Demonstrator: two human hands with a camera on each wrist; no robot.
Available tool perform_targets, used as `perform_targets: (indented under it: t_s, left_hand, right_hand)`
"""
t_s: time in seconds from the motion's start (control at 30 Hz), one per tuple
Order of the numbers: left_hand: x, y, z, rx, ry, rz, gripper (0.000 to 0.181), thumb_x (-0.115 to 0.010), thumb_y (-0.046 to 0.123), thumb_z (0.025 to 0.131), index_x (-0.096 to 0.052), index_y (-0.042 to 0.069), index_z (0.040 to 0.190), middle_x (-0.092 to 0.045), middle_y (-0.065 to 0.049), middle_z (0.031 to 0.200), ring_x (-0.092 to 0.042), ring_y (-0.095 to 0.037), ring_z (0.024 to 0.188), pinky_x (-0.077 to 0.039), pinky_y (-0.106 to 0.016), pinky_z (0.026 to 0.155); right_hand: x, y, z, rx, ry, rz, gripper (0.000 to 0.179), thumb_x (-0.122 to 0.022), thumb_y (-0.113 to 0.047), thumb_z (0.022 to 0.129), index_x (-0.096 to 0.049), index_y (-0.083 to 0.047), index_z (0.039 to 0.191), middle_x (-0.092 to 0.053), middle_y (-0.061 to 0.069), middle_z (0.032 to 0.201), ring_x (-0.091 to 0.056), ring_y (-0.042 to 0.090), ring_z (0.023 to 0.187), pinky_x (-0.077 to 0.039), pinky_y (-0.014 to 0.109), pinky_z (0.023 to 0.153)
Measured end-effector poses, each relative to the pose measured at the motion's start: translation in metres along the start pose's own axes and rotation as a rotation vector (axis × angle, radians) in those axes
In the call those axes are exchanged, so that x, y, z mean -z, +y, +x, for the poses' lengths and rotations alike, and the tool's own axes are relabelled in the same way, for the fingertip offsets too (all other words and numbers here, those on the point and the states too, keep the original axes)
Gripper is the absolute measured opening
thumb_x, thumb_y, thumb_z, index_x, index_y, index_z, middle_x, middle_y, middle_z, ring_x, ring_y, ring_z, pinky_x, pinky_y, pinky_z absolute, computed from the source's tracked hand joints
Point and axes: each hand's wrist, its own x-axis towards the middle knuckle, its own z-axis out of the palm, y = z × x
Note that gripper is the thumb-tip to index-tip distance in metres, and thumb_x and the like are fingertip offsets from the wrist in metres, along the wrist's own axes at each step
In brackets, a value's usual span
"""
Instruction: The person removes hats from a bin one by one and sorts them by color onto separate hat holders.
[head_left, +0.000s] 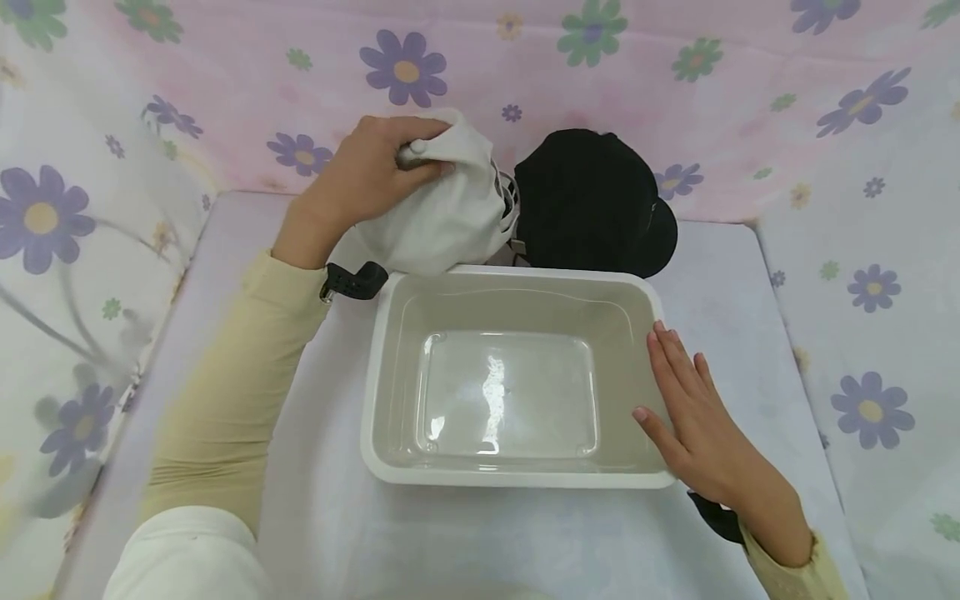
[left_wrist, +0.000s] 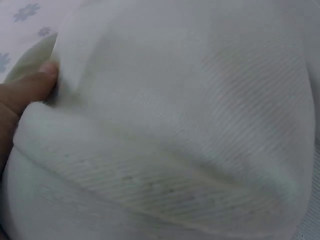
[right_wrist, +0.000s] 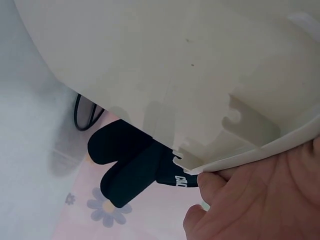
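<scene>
My left hand [head_left: 367, 179] pinches the top of a white cap [head_left: 450, 212] at the back left, with the thumb on its near side. Ribbed white fabric [left_wrist: 175, 85] fills most of the left wrist view. Beside the white cap lies a black cap [head_left: 588, 200], its brim toward the right. In front of both stands a beige plastic bin [head_left: 517, 480] with nothing inside. Along the bin's right rim, my right hand [head_left: 693, 425] rests with straight fingers. From the right wrist, the bin's outer wall [right_wrist: 125, 50] shows above the palm [right_wrist: 270, 195].
Under the bin is a table with a pale cloth [head_left: 465, 542]. Flowered fabric [head_left: 480, 58] hangs behind the caps and along both sides. Two black brims [right_wrist: 127, 172] show beyond the bin in the right wrist view.
</scene>
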Motion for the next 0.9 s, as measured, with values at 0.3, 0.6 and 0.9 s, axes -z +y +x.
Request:
perform_targets:
  t_s: [0.3, 0.6, 0.9]
  left_hand:
    - [-0.004, -0.01, 0.0, 0.054, -0.015, 0.02, 0.066, -0.081, 0.034, 0.088, -0.057, 0.011, 0.145, -0.055, -0.004, 0.15, -0.046, -0.018, 0.142, -0.032, -0.029, 0.119]
    - [0.003, -0.009, -0.015, 0.099, 0.104, -0.066, 0.076, -0.088, 0.033, 0.081, -0.056, 0.014, 0.147, -0.057, -0.001, 0.148, -0.051, -0.014, 0.137, -0.036, -0.024, 0.113]
    - [0.004, -0.028, -0.039, -0.027, 0.375, -0.274, 0.066, -0.089, 0.017, 0.078, -0.063, 0.009, 0.139, -0.061, -0.006, 0.143, -0.05, -0.01, 0.138, -0.033, -0.025, 0.117]
  right_hand:
    - [-0.001, 0.001, -0.001, -0.009, -0.004, 0.0, 0.082, -0.055, -0.03, 0.103, -0.006, -0.008, 0.164, -0.001, 0.009, 0.172, 0.001, 0.028, 0.159, 0.009, 0.044, 0.126]
    - [-0.002, 0.001, 0.0, -0.023, -0.02, 0.002, 0.083, -0.056, -0.031, 0.103, -0.004, -0.01, 0.165, 0.001, 0.008, 0.172, 0.003, 0.028, 0.159, 0.011, 0.044, 0.126]
    - [-0.003, 0.003, -0.001, -0.026, -0.016, 0.003, 0.085, -0.058, -0.033, 0.102, -0.005, -0.01, 0.165, 0.0, 0.007, 0.172, 0.003, 0.027, 0.159, 0.011, 0.043, 0.126]
